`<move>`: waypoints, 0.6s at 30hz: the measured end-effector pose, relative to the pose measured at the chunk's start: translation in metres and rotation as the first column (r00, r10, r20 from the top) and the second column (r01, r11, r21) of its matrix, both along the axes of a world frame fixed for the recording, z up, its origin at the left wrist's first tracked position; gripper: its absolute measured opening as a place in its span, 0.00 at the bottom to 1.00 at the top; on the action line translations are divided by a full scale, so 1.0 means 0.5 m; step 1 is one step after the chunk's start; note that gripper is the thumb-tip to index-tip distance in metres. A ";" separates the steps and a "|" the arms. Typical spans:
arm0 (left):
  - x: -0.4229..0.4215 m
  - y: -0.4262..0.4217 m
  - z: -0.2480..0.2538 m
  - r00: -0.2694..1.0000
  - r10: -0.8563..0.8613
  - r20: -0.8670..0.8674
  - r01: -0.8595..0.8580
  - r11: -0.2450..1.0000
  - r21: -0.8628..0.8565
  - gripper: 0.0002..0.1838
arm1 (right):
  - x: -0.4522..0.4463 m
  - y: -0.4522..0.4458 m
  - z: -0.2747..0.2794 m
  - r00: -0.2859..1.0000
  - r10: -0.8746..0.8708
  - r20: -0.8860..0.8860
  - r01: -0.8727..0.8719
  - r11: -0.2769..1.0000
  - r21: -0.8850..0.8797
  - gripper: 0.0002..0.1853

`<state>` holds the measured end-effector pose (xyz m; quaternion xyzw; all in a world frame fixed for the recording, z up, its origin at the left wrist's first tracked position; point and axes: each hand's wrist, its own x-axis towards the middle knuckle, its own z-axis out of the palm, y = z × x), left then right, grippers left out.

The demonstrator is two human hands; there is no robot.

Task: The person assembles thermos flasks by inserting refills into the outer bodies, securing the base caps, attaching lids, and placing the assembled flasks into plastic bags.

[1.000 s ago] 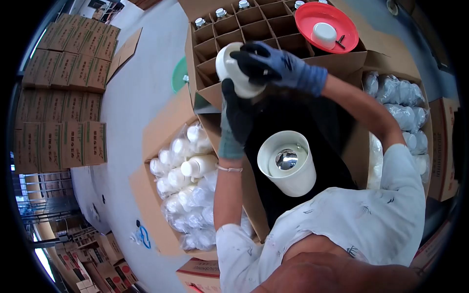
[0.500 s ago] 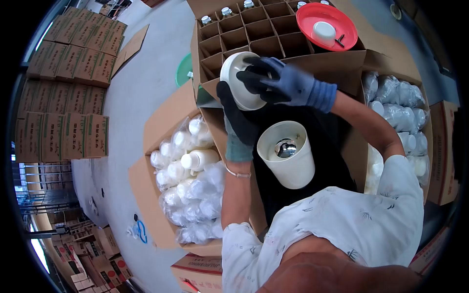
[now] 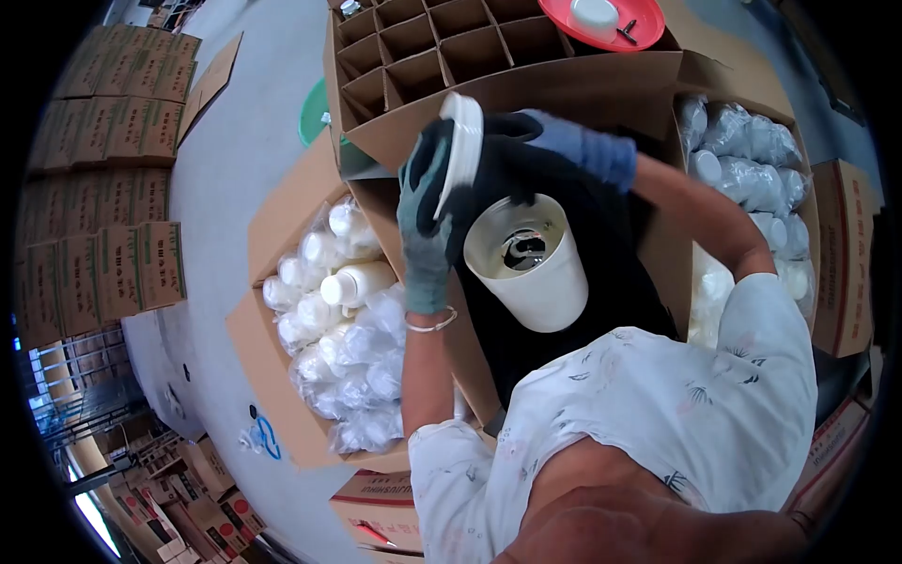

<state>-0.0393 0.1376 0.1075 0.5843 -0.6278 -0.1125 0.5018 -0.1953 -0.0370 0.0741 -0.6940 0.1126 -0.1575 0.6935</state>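
My left hand, in a grey glove with dark fingers, grips a round white lid. The lid is tilted nearly on edge. To its right is my right hand, in a blue-grey glove with dark fingertips. Its fingers reach toward the lid's far face, dark and partly hidden against the black cloth, so I cannot tell whether they hold anything. Just below both hands a white tub leans with its mouth toward them. Something shiny and metallic shows inside.
A divided carton stands ahead, with a red dish holding a white cap on its corner. Open boxes of wrapped white bottles flank me, left and right. Stacked cartons stand far left.
The lid has turned from facing up to nearly on edge, still in my left hand. My right hand has shifted off the lid's middle to its right side. The whole view has shifted.
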 end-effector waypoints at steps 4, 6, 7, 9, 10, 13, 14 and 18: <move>0.012 0.051 -0.014 0.895 -0.385 0.226 0.325 0.909 0.262 0.33 | -0.077 -0.046 -0.003 0.986 -0.130 -0.105 0.102 0.966 -0.239 0.21; -0.009 0.055 -0.013 0.846 -0.441 0.300 0.337 0.878 0.340 0.34 | -0.080 -0.013 -0.042 0.994 -0.111 -0.009 0.107 0.973 -0.206 0.22; -0.010 0.049 -0.018 0.841 -0.456 0.292 0.351 0.870 0.347 0.35 | -0.074 0.021 -0.043 0.993 -0.119 -0.006 0.115 0.970 -0.213 0.22; -0.012 0.046 -0.027 0.830 -0.472 0.298 0.374 0.866 0.331 0.33 | -0.067 0.080 -0.020 0.995 -0.098 -0.025 0.088 0.963 -0.256 0.22; -0.012 0.047 -0.032 0.826 -0.477 0.300 0.383 0.865 0.323 0.32 | -0.066 0.100 -0.002 0.997 -0.065 -0.052 0.047 0.957 -0.286 0.23; -0.018 0.056 -0.044 0.841 -0.459 0.288 0.372 0.875 0.309 0.33 | -0.056 0.140 -0.007 0.989 -0.133 -0.068 0.083 0.868 -0.490 0.26; -0.026 0.066 -0.042 0.848 -0.448 0.282 0.360 0.878 0.315 0.34 | -0.049 0.143 -0.027 0.996 -0.088 -0.016 0.062 0.807 -0.588 0.26; -0.071 0.125 -0.020 0.915 -0.243 0.322 0.085 0.896 0.435 0.38 | 0.009 0.123 -0.070 0.951 0.268 0.156 -0.095 0.731 -0.675 0.22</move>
